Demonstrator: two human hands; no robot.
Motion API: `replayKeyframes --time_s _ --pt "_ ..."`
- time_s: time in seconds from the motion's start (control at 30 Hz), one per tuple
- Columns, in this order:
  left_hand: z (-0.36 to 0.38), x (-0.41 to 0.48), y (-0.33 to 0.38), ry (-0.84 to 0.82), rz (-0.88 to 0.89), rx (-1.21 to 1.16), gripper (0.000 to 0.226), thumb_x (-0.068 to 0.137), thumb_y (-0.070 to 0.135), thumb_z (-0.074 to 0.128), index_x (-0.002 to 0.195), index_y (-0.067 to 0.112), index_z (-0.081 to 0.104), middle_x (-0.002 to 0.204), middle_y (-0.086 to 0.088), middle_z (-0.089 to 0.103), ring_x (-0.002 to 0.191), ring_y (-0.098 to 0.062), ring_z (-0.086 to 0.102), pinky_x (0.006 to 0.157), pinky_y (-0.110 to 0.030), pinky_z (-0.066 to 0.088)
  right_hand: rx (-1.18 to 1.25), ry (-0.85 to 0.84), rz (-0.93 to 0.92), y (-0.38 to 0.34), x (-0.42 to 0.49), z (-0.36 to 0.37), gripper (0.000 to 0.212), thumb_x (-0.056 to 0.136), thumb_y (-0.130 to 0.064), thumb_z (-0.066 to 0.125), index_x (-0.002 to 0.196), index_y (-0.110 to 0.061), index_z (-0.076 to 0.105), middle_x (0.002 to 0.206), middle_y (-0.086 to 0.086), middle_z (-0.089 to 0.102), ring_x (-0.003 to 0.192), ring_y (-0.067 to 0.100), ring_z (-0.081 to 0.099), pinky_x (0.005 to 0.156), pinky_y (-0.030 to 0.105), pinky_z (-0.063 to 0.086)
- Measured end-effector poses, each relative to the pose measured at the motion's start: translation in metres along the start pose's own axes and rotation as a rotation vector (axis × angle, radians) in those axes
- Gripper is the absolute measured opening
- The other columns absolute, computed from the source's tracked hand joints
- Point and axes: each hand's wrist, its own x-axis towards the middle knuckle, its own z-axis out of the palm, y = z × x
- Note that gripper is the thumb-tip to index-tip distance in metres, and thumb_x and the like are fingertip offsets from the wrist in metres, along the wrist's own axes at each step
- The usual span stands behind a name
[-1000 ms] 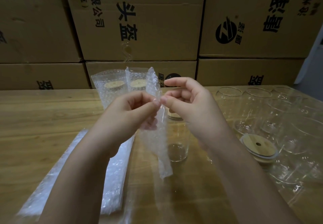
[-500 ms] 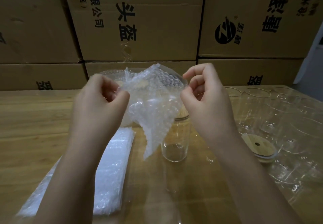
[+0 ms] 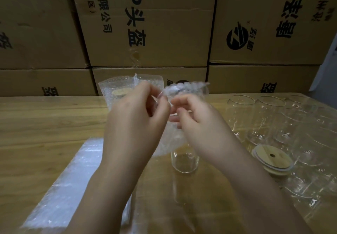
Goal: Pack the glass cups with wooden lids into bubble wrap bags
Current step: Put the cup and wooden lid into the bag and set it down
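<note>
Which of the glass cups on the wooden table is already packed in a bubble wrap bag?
The lidded glass cup at the table's far edge, behind the left hand; it stands inside a bubble wrap bag, while the clear cups on the right stand bare.

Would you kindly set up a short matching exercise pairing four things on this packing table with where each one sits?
Things:
1. bubble wrap bag
2. stack of wooden lids
3. pile of flat bubble wrap bags
4. packed cup

Places:
A. lying flat on the table at the left
B. held up between left hand and right hand
C. standing at the back, already bagged
D. on the table at the right, among empty glasses

Pairs: 1-B, 2-D, 3-A, 4-C
</note>
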Motion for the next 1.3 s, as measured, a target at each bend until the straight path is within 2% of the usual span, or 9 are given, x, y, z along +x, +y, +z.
replayKeyframes --time_s 0.13,0.23,0.37,0.43,0.53,0.67,0.83,1.03,1.3 --pt "-0.005 -0.008 0.029 -0.022 0.172 -0.036 0.006 0.086 0.024 0.057 0.084 0.021 0.061 0.063 0.009 0.056 0.059 -0.009 0.056 0.050 -0.035 0.047 -0.081 -0.178 -0.057 -0.003 0.000 -0.003 0.010 0.098 -0.017 0.047 0.097 -0.022 0.056 0.085 -0.005 0.063 0.077 0.009 0.061 0.062 0.025 0.048" --pt "-0.006 -0.015 0.045 0.017 0.253 -0.034 0.005 0.083 0.019 0.061 0.088 0.017 0.064 0.067 0.007 0.057 0.061 -0.009 0.056 0.050 -0.033 0.048 -0.164 -0.284 -0.115 -0.004 -0.001 -0.003 0.031 0.095 0.000 0.047 0.071 -0.019 0.042 0.069 -0.006 0.046 0.067 0.002 0.049 0.061 0.013 0.042" --pt "-0.005 -0.017 0.046 0.033 0.244 -0.007 0.014 0.082 0.018 0.060 0.096 0.015 0.063 0.068 0.006 0.054 0.062 -0.011 0.055 0.050 -0.035 0.048 -0.397 -0.489 -0.087 -0.001 -0.005 -0.005 0.016 0.089 0.004 0.055 0.084 -0.011 0.054 0.073 -0.003 0.039 0.076 0.013 0.043 0.071 0.016 0.041" --pt "-0.005 -0.014 0.040 0.048 0.176 0.072 0.017 0.083 0.020 0.058 0.100 0.016 0.061 0.068 0.007 0.053 0.060 -0.013 0.054 0.049 -0.037 0.047 -0.256 -0.427 -0.076 -0.003 -0.006 -0.004 0.018 0.085 0.007 0.055 0.096 -0.006 0.057 0.080 0.000 0.048 0.078 0.014 0.048 0.066 0.013 0.039" --pt "-0.007 -0.009 0.026 0.080 0.059 0.234 0.014 0.089 0.020 0.058 0.103 0.017 0.057 0.066 0.006 0.056 0.056 -0.019 0.055 0.046 -0.032 0.044 -0.027 -0.355 -0.061 -0.007 -0.006 -0.005 0.036 0.088 -0.005 0.055 0.117 -0.027 0.057 0.102 -0.015 0.063 0.098 0.001 0.058 0.083 0.024 0.050" --pt "-0.009 -0.002 0.008 0.073 -0.122 0.329 0.010 0.090 0.025 0.053 0.100 0.023 0.053 0.067 0.006 0.059 0.059 -0.022 0.055 0.050 -0.031 0.043 -0.216 -0.221 -0.200 -0.001 -0.004 -0.018 0.028 0.096 -0.023 0.052 0.120 -0.031 0.062 0.104 -0.018 0.068 0.093 0.000 0.064 0.085 0.031 0.055" --pt "-0.010 0.002 -0.003 0.088 -0.207 0.306 0.009 0.088 0.027 0.053 0.081 0.023 0.057 0.060 0.009 0.056 0.057 -0.012 0.052 0.049 -0.028 0.039 -0.333 0.198 -0.235 0.013 0.008 -0.026 0.022 0.096 -0.012 0.047 0.106 -0.023 0.062 0.096 -0.014 0.064 0.088 0.008 0.061 0.075 0.038 0.053" --pt "-0.010 0.005 -0.012 0.024 -0.307 0.146 0.019 0.082 0.025 0.055 0.063 0.023 0.058 0.055 0.005 0.056 0.056 -0.015 0.053 0.051 -0.031 0.039 -0.569 -0.120 0.042 0.044 0.018 -0.021 0.022 0.097 -0.038 0.045 0.113 -0.025 0.050 0.118 -0.011 0.050 0.101 0.011 0.054 0.086 0.038 0.050" --pt "-0.020 0.009 -0.024 0.107 -0.386 0.002 0.016 0.083 0.027 0.055 0.069 0.026 0.063 0.065 0.003 0.064 0.069 -0.022 0.064 0.067 -0.046 0.054 -0.517 -0.165 0.060 0.058 0.023 -0.019 0.035 0.090 -0.052 0.048 0.120 -0.034 0.048 0.132 -0.015 0.042 0.101 0.007 0.055 0.082 0.035 0.052"
